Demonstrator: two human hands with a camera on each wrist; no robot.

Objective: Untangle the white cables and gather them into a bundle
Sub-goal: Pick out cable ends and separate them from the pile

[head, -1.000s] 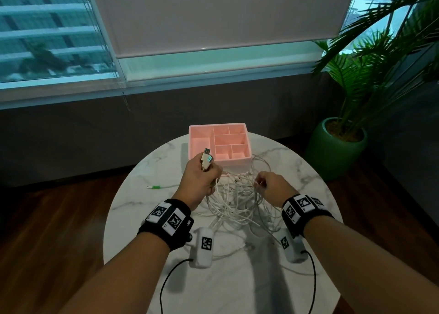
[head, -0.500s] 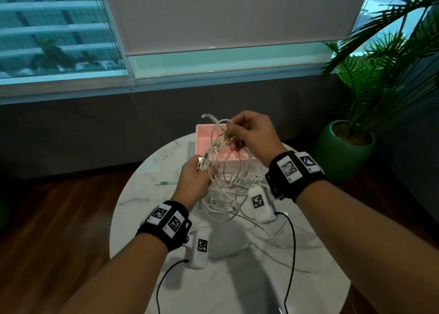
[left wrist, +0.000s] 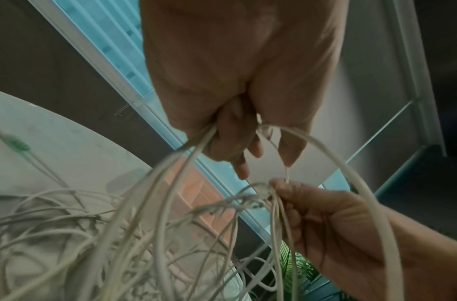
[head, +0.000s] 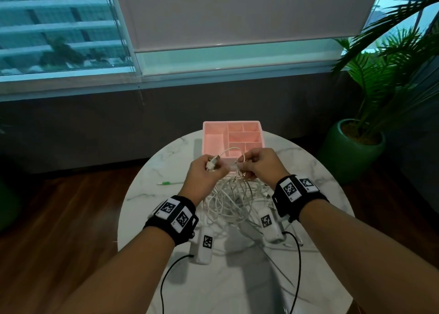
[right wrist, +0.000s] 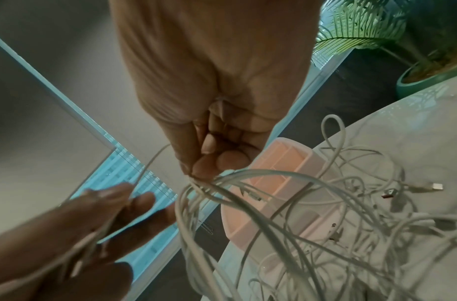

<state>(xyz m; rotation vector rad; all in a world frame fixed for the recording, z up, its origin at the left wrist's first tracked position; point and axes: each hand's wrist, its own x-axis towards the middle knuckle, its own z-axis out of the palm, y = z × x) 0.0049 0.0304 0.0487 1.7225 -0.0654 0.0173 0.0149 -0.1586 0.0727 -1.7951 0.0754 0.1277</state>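
Note:
A tangle of thin white cables hangs from both hands down onto the round marble table. My left hand grips a cable end with its plug and several strands. My right hand pinches a knot of strands between thumb and fingertips. A short loop arches between the two hands. In the right wrist view loose plugs lie on the table among the cables.
A pink divided organiser box stands just behind the hands at the table's far edge. A green-tipped cable end lies on the table's left. A potted palm stands on the floor at right. Black leads trail from the wrist cameras.
My right hand, raised high with a bunch of cables half a second ago, has come down level with my left hand. The left hand still holds its plug end.

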